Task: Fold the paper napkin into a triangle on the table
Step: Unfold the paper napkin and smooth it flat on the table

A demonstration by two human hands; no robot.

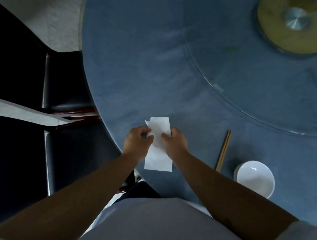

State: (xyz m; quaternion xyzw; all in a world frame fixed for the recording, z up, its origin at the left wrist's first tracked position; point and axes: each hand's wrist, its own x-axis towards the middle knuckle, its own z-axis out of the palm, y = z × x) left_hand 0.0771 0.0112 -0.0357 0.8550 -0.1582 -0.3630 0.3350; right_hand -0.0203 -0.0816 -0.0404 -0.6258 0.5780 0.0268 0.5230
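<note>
Head view. The paper napkin (158, 153) lies on the blue table (138, 71) near the rim closest to the person, as a long white strip running from 12 to 6 o'clock. Near end flat on the table; far end slightly lifted, with a turned or ragged corner at about 11 o'clock.

Handling, judged: very light, thin, soft. It should crease with little pressure, tear if pulled, and slide or lift unless one part is pinned. Best taken at a corner or edge with the fingertips, the other hand holding the body flat.

The left hand (138, 140) sits at 9 o'clock of the strip's middle, fingers curled, pinching the left edge. The right hand (175, 141) sits at 3 o'clock, fingers curled over the right edge, also pinching paper. Both hands grip the strip's upper middle, nearly touching each other. No triangle formed yet, so the fold looks early.

Chopsticks (223, 150) lie at 3 o'clock of the napkin, apart from it. White bowl (255, 178) at 4 o'clock, farther out. Glass turntable (260, 70) at 1 o'clock, well apart.
</note>
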